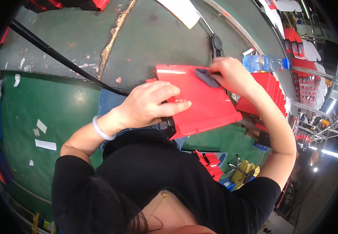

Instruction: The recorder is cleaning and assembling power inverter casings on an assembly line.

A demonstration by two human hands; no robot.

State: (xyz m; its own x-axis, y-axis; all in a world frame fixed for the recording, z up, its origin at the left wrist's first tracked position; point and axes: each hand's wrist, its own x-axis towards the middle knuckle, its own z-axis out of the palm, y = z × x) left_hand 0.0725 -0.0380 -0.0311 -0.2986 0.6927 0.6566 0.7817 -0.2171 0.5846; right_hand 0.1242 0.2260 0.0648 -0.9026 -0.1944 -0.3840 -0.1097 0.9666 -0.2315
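Casing [206, 103]: near edge rising rightward | long axis unclear | left hand [148, 102] clasps it | right hand [230, 74] pinches cloth [206, 78]

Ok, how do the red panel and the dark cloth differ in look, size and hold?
Colour: the red panel is bright red; the dark cloth is grey.
Size: the panel is much larger than the cloth.
Hold: the left hand is at the panel's left side; the right hand pinches the cloth.
Shared: neither looks patterned.

Worn are a black short-sleeved top [145, 167], blue jeans [109, 103], a whitish bracelet [98, 130] and a golden pendant [165, 194].
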